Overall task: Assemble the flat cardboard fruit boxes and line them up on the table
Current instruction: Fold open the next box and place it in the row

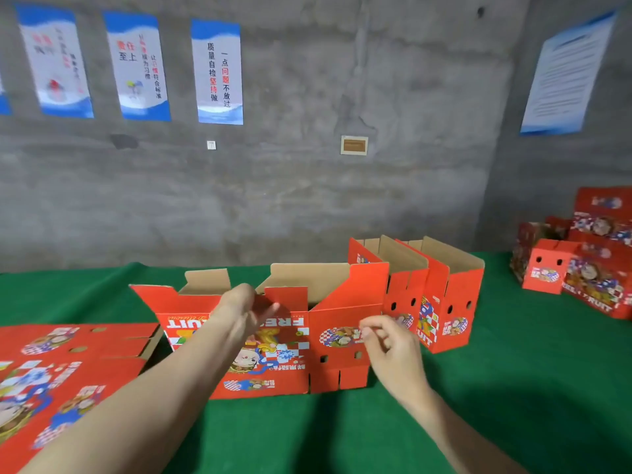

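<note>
The half-folded box (342, 302) in front of me, mid-frame, is bright red outside and plain brown inside, printed with white lettering, a cartoon figure and blue-and-white checks. The flat boxes (68, 364) at lower left and the standing boxes (455, 295) at centre right carry the same print. My table (342, 432) is green, the wall (307, 183) is mottled grey, and the posters (219, 71) are white with blue bands.

The left hand (244, 311) and the right hand (386, 343) are bare. Behind each grip the wrist and forearm are also uncovered, all the way back to the lower edge of the view. The left forearm (136, 405) fills a long, broad stretch of the picture, while the right forearm (444, 425) looks shorter and slimmer. At the front of the right grip, the fingertips (365, 331) show short, rounded nails. The left hand's fingertips are too blurred to make out.
</note>
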The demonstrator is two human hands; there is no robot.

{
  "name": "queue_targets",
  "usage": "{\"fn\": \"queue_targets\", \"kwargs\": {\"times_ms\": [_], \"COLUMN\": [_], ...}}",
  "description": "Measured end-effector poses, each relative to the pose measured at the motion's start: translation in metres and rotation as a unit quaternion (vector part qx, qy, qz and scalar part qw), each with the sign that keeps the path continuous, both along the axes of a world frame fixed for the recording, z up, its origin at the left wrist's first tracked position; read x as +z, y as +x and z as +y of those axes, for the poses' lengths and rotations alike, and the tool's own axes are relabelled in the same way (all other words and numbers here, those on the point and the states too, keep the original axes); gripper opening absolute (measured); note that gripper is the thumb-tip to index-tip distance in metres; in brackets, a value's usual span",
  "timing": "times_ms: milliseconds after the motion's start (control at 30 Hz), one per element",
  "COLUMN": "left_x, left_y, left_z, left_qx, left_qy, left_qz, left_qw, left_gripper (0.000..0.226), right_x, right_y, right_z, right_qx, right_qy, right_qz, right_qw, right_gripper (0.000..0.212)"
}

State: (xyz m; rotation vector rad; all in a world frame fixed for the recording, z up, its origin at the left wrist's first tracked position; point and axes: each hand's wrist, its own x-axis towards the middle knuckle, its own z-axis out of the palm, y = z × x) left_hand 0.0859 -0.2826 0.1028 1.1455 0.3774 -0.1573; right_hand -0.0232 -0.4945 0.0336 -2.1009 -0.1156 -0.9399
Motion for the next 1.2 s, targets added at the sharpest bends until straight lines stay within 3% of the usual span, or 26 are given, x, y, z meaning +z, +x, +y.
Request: {"fn": "queue_targets", "kwargs": {"times_ms": [67, 133, 200, 300, 367, 400, 467, 533, 600, 667, 733, 800, 933, 1000, 1100, 1200], "left_x": [-0.002, -0.006, -0.008, -0.004, -0.003, -0.005, -0.016, -0.032, -0.043, -0.049, -0.049, -0.049, -0.041, -0.036, -0.030, -0.024], "left_y": [-0.005, -0.012, -0.020, -0.035, -0.044, -0.046, -0.045, -0.040, -0.032, -0.026, -0.024, -0.024, -0.029, -0.032, -0.035, -0.039], "left_z": [-0.012, -0.023, -0.034, -0.041, -0.037, -0.030, -0.012, 0.011, 0.038, 0.061, 0.078, 0.085, 0.083, 0.082, 0.082, 0.084], "left_qx": [-0.003, -0.011, -0.021, -0.032, -0.046, -0.050, -0.041, 0.015, 0.098, 0.144, 0.099, -0.012, -0.130, -0.183, -0.266, -0.337], "left_qy": [0.012, 0.013, 0.016, -0.003, -0.028, -0.029, 0.030, 0.156, 0.289, 0.320, 0.246, 0.148, 0.109, 0.139, 0.303, 0.422], "left_qz": [-0.004, 0.001, 0.004, 0.012, -0.003, -0.015, -0.038, -0.055, -0.079, -0.139, -0.227, -0.283, -0.287, -0.271, -0.255, -0.210], "left_qw": [1.000, 1.000, 1.000, 0.999, 0.999, 0.998, 0.998, 0.986, 0.949, 0.926, 0.937, 0.947, 0.943, 0.935, 0.879, 0.815], "left_gripper": [0.021, 0.035, 0.039, 0.017, 0.008, 0.015, 0.035, 0.060, 0.079, 0.091, 0.084, 0.062, 0.042, 0.034, 0.038, 0.084], "right_x": [0.000, 0.002, 0.004, 0.012, 0.015, 0.016, 0.018, 0.019, 0.023, 0.028, 0.032, 0.034, 0.031, 0.028, 0.026, 0.025], "right_y": [0.003, 0.013, 0.025, 0.035, 0.042, 0.045, 0.048, 0.051, 0.053, 0.052, 0.050, 0.050, 0.049, 0.049, 0.047, 0.045], "right_z": [0.016, 0.027, 0.032, 0.032, 0.026, 0.023, 0.017, 0.008, -0.002, -0.009, -0.014, -0.018, -0.022, -0.024, -0.032, -0.038], "right_qx": [0.079, 0.095, 0.061, -0.005, -0.005, 0.012, 0.045, 0.065, 0.079, 0.088, 0.081, 0.062, 0.047, 0.042, 0.023, 0.027], "right_qy": [-0.055, -0.079, -0.091, -0.118, -0.137, -0.126, -0.082, -0.046, -0.031, -0.030, -0.029, -0.012, 0.021, 0.043, 0.074, 0.086], "right_qz": [0.075, 0.159, 0.193, 0.177, 0.179, 0.197, 0.237, 0.261, 0.284, 0.298, 0.287, 0.267, 0.257, 0.235, 0.209, 0.198], "right_qw": [0.992, 0.979, 0.975, 0.977, 0.974, 0.972, 0.967, 0.962, 0.955, 0.950, 0.954, 0.962, 0.965, 0.970, 0.975, 0.976], "right_gripper": [0.037, 0.051, 0.047, 0.029, 0.025, 0.024, 0.018, 0.019, 0.021, 0.025, 0.032, 0.033, 0.034, 0.031, 0.028, 0.028]}}
